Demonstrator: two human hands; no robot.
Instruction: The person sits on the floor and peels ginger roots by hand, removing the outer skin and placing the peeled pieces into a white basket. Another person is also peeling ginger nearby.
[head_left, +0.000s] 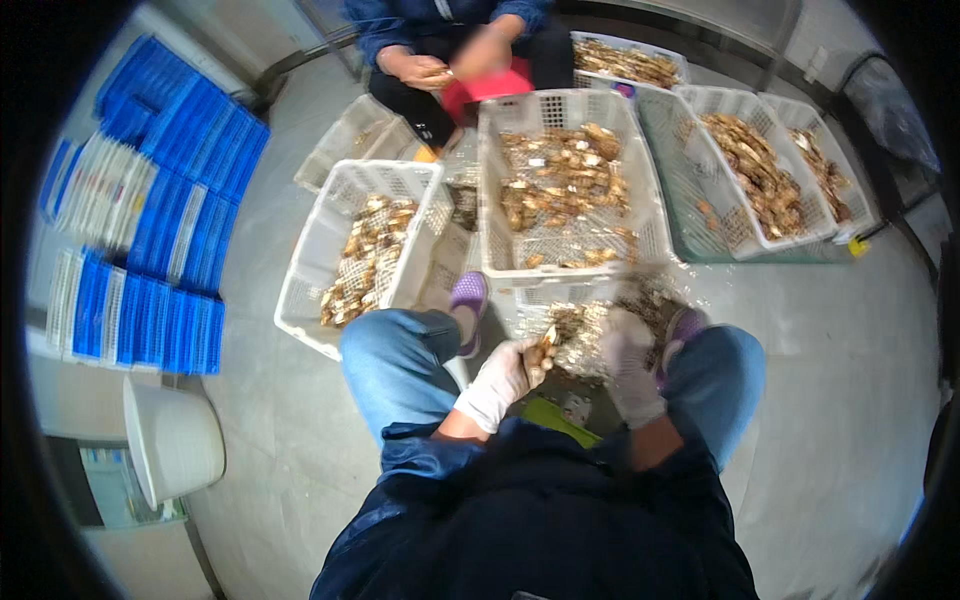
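Note:
My left hand (508, 379), in a white glove, grips a brown shell (541, 351), which looks like an oyster, between my knees. Beside it on the right, my gloved right hand (628, 356) is blurred, so its fingers and anything in them cannot be made out. Under both hands lies a heap of shells (581, 330) in front of a white plastic basket. A large white plastic crate (576, 271) beyond holds many brown shells (562, 176). To the left, another white crate (304, 281) has more shells (367, 262) in it.
A co-worker's hands (420, 69) are busy over a red object (487, 86) at the top. Crates of shells (757, 176) stand at the right beside a green tray (694, 217). Stacked blue crates (187, 247) and a white tub (176, 442) are at the left.

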